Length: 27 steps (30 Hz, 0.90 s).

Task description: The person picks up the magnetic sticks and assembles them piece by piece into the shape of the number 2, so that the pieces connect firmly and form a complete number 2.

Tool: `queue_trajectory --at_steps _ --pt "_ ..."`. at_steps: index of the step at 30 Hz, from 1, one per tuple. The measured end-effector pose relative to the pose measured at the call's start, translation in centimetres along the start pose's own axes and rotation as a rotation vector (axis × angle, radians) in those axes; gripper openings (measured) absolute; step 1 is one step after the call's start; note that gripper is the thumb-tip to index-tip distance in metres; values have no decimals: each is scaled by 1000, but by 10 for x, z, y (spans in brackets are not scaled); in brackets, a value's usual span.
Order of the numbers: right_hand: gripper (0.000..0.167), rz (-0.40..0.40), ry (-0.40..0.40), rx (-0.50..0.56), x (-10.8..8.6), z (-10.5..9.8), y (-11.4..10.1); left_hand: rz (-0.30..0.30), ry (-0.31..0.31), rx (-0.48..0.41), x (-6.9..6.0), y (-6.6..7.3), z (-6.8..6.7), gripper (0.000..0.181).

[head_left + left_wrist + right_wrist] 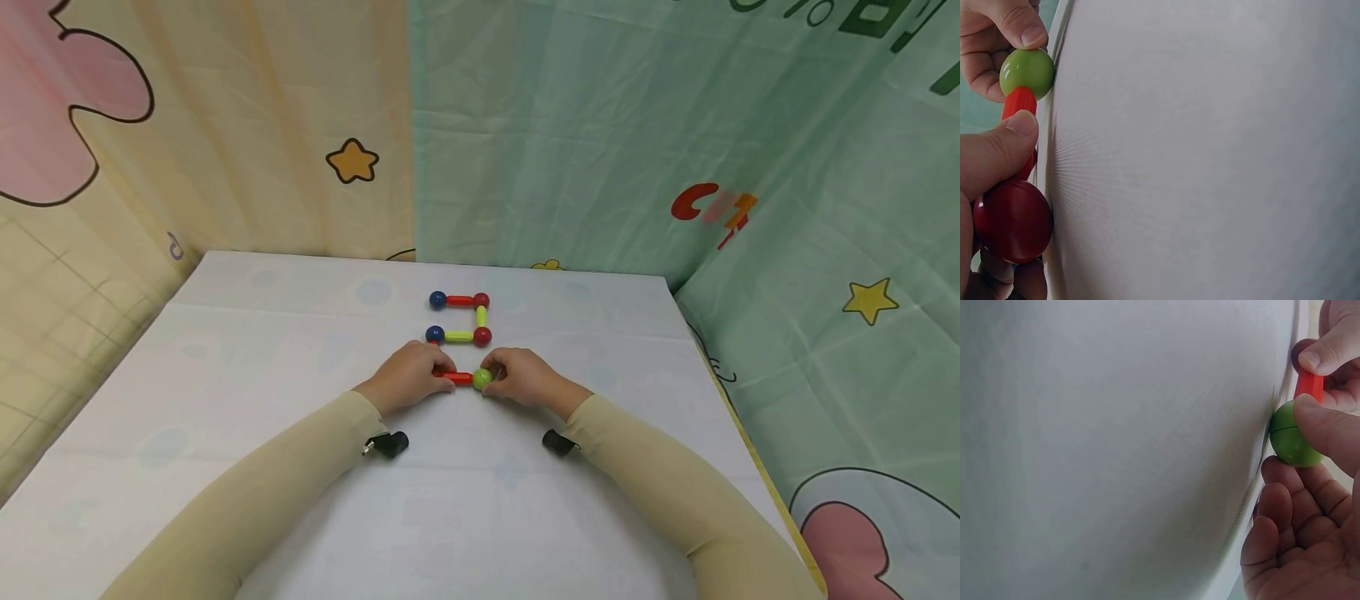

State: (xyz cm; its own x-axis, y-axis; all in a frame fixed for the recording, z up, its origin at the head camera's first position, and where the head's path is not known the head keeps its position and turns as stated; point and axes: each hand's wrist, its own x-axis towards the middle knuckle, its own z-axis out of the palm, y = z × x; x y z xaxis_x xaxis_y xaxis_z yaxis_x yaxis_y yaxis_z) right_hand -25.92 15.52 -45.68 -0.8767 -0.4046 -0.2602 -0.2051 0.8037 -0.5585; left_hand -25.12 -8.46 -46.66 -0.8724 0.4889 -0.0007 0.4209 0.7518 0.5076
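My left hand (411, 375) pinches a red rod (459, 378) between thumb and fingers, beside a dark red ball (1013, 220) at the rod's left end. At the other end sits a green ball (482, 379), which my right hand (527, 379) holds by thumb and fingertips. Just beyond the hands lies a joined chain: a blue ball (438, 300), a red rod (460, 301), a red ball (481, 300), a yellow-green rod (482, 317), another red ball (482, 337), a second yellow-green rod (459, 337) and another blue ball (435, 334). From that last ball a red piece runs behind my left fingers, mostly hidden.
Everything lies on a table (465, 517) under a white cloth. Printed curtains (540, 167) hang behind its far edge and along the sides. A small black device (390, 444) is strapped at my left wrist, another black device (558, 442) at my right.
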Motion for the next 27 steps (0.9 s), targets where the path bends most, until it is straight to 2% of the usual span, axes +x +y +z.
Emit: queue_trajectory --at_steps 15,27 --pt "32 -10 10 -13 0 1 1 -9 5 -2 -1 2 0 22" --pt "32 -21 17 -9 0 2 2 6 16 4 -2 1 1 22"
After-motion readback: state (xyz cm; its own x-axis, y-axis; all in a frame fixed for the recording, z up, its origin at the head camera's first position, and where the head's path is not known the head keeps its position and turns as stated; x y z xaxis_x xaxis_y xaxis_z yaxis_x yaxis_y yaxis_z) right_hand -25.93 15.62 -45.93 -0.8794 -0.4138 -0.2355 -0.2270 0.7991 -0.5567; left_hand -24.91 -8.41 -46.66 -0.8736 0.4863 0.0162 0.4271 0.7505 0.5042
